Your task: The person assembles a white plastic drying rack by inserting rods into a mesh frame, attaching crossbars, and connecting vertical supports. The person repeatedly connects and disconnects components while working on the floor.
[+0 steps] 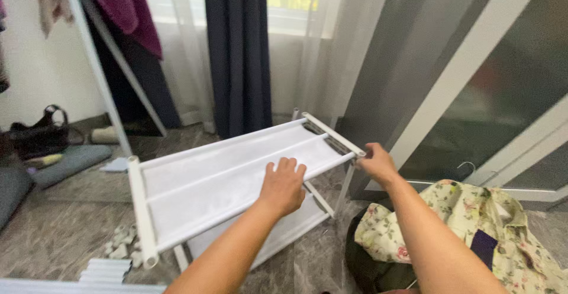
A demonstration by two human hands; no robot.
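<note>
A low white rack with a white fabric shelf (201, 175) stands on the marble floor in front of me. My left hand (283, 184) rests palm down on the shelf's front rail near the middle, fingers curled over the tube. My right hand (376, 162) grips the rack's near right corner, where the front rail meets the side bar. A second, lower fabric shelf (290, 226) shows beneath my left forearm.
A floral garment (473, 223) on a hanger lies on a dark bag at the right. Loose white tubes (106, 268) and small white connectors (121, 244) lie at the lower left. Dark curtain (239, 51), clothes stand (94, 57), handbag (41, 134) and grey cushions (65, 161) sit behind.
</note>
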